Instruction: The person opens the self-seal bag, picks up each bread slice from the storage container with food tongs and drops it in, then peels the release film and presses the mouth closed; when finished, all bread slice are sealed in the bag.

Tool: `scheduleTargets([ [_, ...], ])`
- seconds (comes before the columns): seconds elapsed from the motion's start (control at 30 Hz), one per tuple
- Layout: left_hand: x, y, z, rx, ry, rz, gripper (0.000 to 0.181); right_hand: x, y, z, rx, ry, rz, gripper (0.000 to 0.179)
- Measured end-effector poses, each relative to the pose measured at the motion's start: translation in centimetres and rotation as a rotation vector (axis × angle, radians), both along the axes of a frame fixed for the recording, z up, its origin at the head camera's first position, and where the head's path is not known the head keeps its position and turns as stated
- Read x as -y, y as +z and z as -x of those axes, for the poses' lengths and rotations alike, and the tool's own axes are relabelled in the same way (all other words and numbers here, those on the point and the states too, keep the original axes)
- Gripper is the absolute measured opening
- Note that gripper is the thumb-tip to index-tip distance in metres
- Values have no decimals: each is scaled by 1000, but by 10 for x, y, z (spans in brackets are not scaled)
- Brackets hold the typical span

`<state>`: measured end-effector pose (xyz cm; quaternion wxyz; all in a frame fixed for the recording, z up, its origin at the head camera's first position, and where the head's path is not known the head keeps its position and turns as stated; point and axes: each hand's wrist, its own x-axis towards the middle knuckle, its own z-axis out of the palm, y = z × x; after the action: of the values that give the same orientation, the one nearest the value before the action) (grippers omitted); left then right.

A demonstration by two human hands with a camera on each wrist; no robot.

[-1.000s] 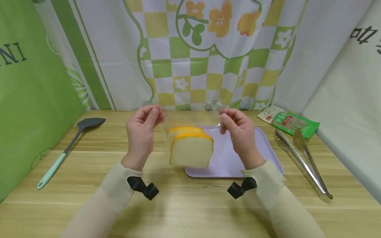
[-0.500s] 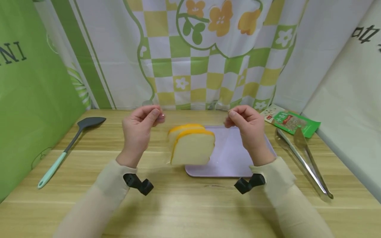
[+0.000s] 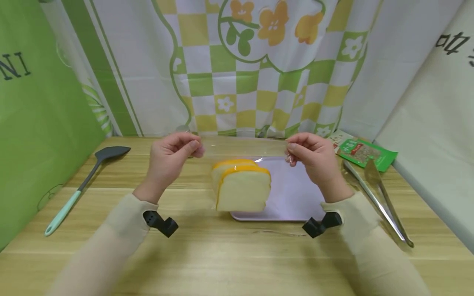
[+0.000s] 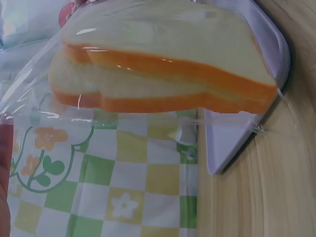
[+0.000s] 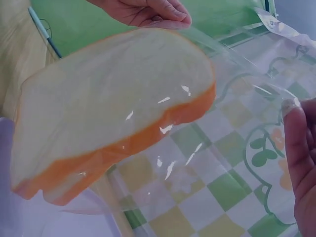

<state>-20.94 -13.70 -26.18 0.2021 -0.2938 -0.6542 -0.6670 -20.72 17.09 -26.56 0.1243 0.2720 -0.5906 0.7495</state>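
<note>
Two thick bread slices (image 3: 244, 189) with orange crusts hang upright, one behind the other, inside a clear plastic bag (image 3: 244, 147). My left hand (image 3: 172, 158) pinches the bag's upper left corner between thumb and fingers. At the opposite upper corner, my right hand (image 3: 314, 160) pinches the film, which stretches between both hands. A lilac tray (image 3: 296, 193) lies behind and below the bread, partly hidden by it. In the right wrist view, shiny film covers the front bread slice (image 5: 113, 94). Crusts of both bread slices (image 4: 163, 69) show in the left wrist view.
On the left of the wooden table (image 3: 229, 263) lies a spatula (image 3: 87, 181) with a mint handle. Metal tongs (image 3: 377, 201) lie at the right, below a green food packet (image 3: 366, 152). A checked curtain (image 3: 237, 82) hangs behind the table.
Both hands have moved apart, left hand leftward and right hand rightward, drawing the bag's top edge wider. The bread has shifted slightly right. Tray, tongs and spatula stay put.
</note>
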Motion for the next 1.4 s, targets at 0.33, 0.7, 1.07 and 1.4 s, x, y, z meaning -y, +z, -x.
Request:
scheduleTargets([
  [0.33, 8, 0, -6, -4, -185, -1, 28, -4, -6, 3, -73, 203, 143, 23],
  [0.7, 7, 5, -13, -117, -281, 29, 21, -8, -5, -3, -120, 261, 173, 23],
  [1.07, 3, 0, -19, -170, -323, -39, 32, 0, -5, -3, -182, 320, 287, 17],
  [1.4, 1, -3, -15, -138, -406, -74, 24, 8, -6, -7, -310, 231, 328, 36],
])
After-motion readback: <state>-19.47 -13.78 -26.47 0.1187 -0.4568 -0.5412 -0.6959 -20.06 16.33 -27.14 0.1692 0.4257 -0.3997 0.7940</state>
